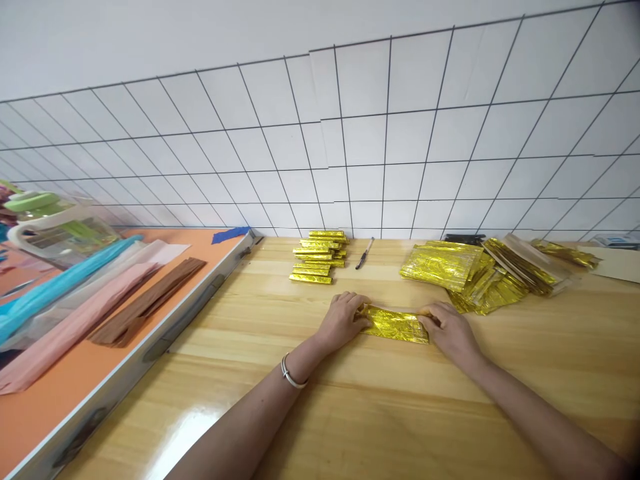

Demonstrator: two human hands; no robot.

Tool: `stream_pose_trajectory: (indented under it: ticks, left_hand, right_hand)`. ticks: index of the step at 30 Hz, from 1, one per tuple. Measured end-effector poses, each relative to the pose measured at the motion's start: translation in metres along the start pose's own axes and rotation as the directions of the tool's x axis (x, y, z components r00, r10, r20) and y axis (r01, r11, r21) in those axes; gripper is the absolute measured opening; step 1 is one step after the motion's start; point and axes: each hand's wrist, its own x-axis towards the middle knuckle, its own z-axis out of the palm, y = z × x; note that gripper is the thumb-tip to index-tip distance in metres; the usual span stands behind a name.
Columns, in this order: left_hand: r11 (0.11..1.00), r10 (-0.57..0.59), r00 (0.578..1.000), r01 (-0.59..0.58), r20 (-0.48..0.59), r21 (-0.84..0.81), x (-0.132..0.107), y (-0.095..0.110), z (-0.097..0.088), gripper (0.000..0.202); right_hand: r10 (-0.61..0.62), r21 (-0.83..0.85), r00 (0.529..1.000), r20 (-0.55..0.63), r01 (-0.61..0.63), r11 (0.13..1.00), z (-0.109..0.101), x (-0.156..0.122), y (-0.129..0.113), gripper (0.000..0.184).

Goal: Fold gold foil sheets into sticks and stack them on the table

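Note:
A shiny gold foil sheet (397,325) lies crosswise on the wooden table, between my two hands. My left hand (345,319), with a silver bangle on its wrist, has its fingers closed on the sheet's left end. At the right end, my right hand (450,330) pinches the sheet between thumb and fingers. Beyond my left hand sits a stack of narrow folded gold foil strips (320,257). To the far right of the sheet lies a loose pile of flat gold foil pieces (440,265), some overlapping and fanned out.
A pen (365,253) lies beside the strips. On the left, an orange surface (200,293) with a raised edge holds brown crepe paper (150,303), pink paper (85,320), blue paper (75,280) and a green-lidded clear container (65,230). A white gridded wall (360,147) stands behind the table.

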Motion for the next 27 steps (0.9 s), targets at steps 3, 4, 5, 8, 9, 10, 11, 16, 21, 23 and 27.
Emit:
stream_pose_trajectory:
  ticks: [3, 4, 5, 8, 9, 10, 11, 16, 21, 23, 27]
  left_hand:
    - [0.999, 0.042, 0.998, -0.042, -0.042, -0.003, 0.000, 0.002, -0.005, 0.008]
    - [0.998, 0.056, 0.996, -0.057, -0.063, -0.001, -0.002, 0.003, -0.008, 0.008]
    - [0.997, 0.078, 0.993, -0.078, -0.087, 0.006, -0.004, 0.003, -0.010, 0.010]
    - [0.975, 0.219, 0.971, -0.214, -0.098, 0.055, -0.017, 0.002, -0.016, 0.012]
    - [0.960, 0.277, 0.958, -0.272, -0.069, 0.071, -0.022, 0.002, -0.017, 0.011]
    - [0.944, 0.324, 0.946, -0.320, -0.034, 0.081, -0.027, 0.001, -0.018, 0.010]
    - [0.934, 0.350, 0.937, -0.349, 0.000, 0.082, -0.031, 0.001, -0.019, 0.010]
    - [0.917, 0.392, 0.910, -0.399, 0.136, 0.026, -0.050, 0.004, -0.026, 0.011]
    - [0.942, 0.336, 0.910, -0.331, 0.245, -0.064, -0.066, 0.010, -0.029, 0.016]
    - [0.971, 0.229, 0.945, -0.204, 0.234, -0.125, -0.069, 0.011, -0.027, 0.015]
    - [0.975, 0.006, 0.983, 0.035, 0.185, -0.218, -0.065, 0.015, -0.021, 0.015]
  right_hand:
    - [-0.045, 0.039, 0.996, -0.079, 0.049, 0.998, -0.012, 0.002, -0.008, 0.009]
    - [-0.080, 0.052, 0.991, -0.109, 0.086, 0.995, -0.017, 0.002, -0.011, 0.009]
    - [-0.134, 0.066, 0.981, -0.138, 0.144, 0.987, -0.021, 0.000, -0.013, 0.010]
    - [-0.271, 0.089, 0.953, -0.134, 0.284, 0.955, -0.029, -0.010, -0.015, 0.016]
    - [-0.290, 0.095, 0.952, -0.099, 0.299, 0.950, -0.029, -0.014, -0.014, 0.017]
    - [-0.299, 0.101, 0.953, -0.058, 0.303, 0.948, -0.029, -0.019, -0.014, 0.017]
    - [-0.303, 0.109, 0.953, -0.018, 0.304, 0.947, -0.028, -0.024, -0.014, 0.016]
    - [-0.338, 0.166, 0.931, 0.134, 0.315, 0.934, -0.028, -0.045, -0.019, 0.014]
    - [-0.255, 0.125, 0.933, 0.254, 0.230, 0.965, -0.027, -0.060, -0.025, 0.009]
    - [-0.175, 0.128, 0.946, 0.274, 0.145, 0.981, -0.025, -0.062, -0.026, 0.011]
    - [0.006, 0.166, 0.966, 0.260, -0.051, 0.985, -0.020, -0.054, -0.029, 0.020]
